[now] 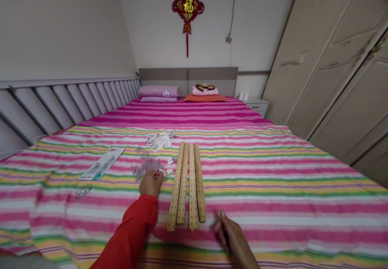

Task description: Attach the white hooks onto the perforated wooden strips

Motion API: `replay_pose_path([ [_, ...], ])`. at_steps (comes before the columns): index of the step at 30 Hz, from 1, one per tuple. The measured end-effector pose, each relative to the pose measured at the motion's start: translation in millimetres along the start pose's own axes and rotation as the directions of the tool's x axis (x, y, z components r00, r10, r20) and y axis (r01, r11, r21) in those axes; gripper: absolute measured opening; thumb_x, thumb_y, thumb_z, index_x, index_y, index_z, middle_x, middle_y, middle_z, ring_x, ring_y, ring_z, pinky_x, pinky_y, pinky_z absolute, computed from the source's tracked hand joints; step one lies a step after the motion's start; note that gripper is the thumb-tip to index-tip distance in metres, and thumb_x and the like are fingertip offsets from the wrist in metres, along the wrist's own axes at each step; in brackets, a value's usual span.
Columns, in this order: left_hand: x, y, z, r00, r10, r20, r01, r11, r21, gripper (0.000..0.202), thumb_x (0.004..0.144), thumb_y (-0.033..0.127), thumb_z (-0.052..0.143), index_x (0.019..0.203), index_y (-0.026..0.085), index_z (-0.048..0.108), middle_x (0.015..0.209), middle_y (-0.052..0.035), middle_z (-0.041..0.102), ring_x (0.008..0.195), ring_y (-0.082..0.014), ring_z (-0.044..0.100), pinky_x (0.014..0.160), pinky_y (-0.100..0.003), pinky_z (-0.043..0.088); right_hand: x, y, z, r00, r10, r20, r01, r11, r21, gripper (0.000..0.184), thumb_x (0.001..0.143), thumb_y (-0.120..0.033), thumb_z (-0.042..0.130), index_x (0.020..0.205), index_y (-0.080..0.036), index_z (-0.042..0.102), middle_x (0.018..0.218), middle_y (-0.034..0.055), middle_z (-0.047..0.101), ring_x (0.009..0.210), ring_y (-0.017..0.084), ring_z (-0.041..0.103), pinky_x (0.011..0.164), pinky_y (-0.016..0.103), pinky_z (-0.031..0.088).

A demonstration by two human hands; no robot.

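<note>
Several long pale wooden slats (pixel 186 186) with rows of small holes lie side by side on the striped bedsheet (pixel 273 204), their near ends fanned slightly apart. My left hand (pixel 150 183), in a red sleeve, sits left of the slats with curled fingers at a crumpled clear plastic wrap (pixel 146 167). My right hand (pixel 230 230) hovers right of the slats' near ends, not touching them. A dark strip shows along its fingers, and I cannot tell whether it is an object or shadow.
A printed packaging card (pixel 101 164) and torn paper scraps (pixel 157 141) lie on the sheet beyond my left hand, with a small plastic piece (pixel 83 191) to the left. The bed has a slatted rail on the left and a wardrobe (pixel 330 71) on the right.
</note>
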State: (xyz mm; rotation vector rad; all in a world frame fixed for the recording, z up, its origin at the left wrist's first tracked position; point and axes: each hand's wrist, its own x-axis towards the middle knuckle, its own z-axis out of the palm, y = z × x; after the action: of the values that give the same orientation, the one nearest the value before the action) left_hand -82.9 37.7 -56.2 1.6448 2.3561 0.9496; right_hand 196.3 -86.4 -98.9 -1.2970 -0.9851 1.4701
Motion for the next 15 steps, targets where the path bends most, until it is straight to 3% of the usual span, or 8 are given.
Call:
replay_pose_path([
  [4, -3, -12, 1.9, 0.999, 0.011, -0.039, -0.018, 0.983, -0.181, 0.021, 0.07, 0.038, 0.055, 0.066, 0.02, 0.065, 0.069, -0.0015, 0.061, 0.067, -0.0155, 0.055, 0.062, -0.025, 0.04, 1, 4, 1, 1.0, 0.023, 0.011, -0.023, 0.999, 0.038, 0.06, 0.076, -0.072, 0.043, 0.055, -0.018, 0.056, 0.034, -0.0066, 0.034, 0.035, 0.008, 0.03, 0.042, 0.024, 0.021],
  [7, -2, -21, 2.7, 0.998, -0.054, -0.041, 0.033, 0.919, -0.393, 0.028, 0.063, 0.045, 0.059, 0.069, 0.018, 0.067, 0.065, -0.0016, 0.062, 0.062, -0.0155, 0.053, 0.061, -0.027, 0.042, 0, 7, 5, 1.0, 0.004, 0.013, -0.005, 0.999, 0.049, 0.06, 0.076, -0.072, 0.044, 0.055, -0.017, 0.057, 0.034, -0.0068, 0.033, 0.035, 0.008, 0.028, 0.043, 0.024, 0.021],
  [13, 2, -24, -4.5, 0.983, -0.179, 0.029, 0.15, 0.711, -0.687, 0.037, 0.051, 0.048, 0.068, 0.069, 0.015, 0.066, 0.062, -0.0018, 0.064, 0.06, -0.0139, 0.055, 0.057, -0.026, 0.043, -5, 14, 12, 1.0, -0.006, 0.023, 0.004, 0.998, 0.067, 0.059, 0.076, -0.072, 0.044, 0.056, -0.017, 0.058, 0.033, -0.0074, 0.032, 0.033, 0.008, 0.025, 0.042, 0.025, 0.017],
  [15, 2, -20, -9.4, 0.963, -0.245, 0.111, 0.233, 0.554, -0.799, 0.042, 0.043, 0.047, 0.074, 0.068, 0.014, 0.066, 0.058, 0.0002, 0.062, 0.054, -0.0104, 0.051, 0.051, -0.023, 0.039, -7, 15, 12, 0.999, -0.019, 0.029, 0.017, 0.998, 0.059, 0.059, 0.075, -0.072, 0.045, 0.056, -0.017, 0.058, 0.033, -0.0075, 0.032, 0.034, 0.008, 0.026, 0.042, 0.025, 0.018],
])
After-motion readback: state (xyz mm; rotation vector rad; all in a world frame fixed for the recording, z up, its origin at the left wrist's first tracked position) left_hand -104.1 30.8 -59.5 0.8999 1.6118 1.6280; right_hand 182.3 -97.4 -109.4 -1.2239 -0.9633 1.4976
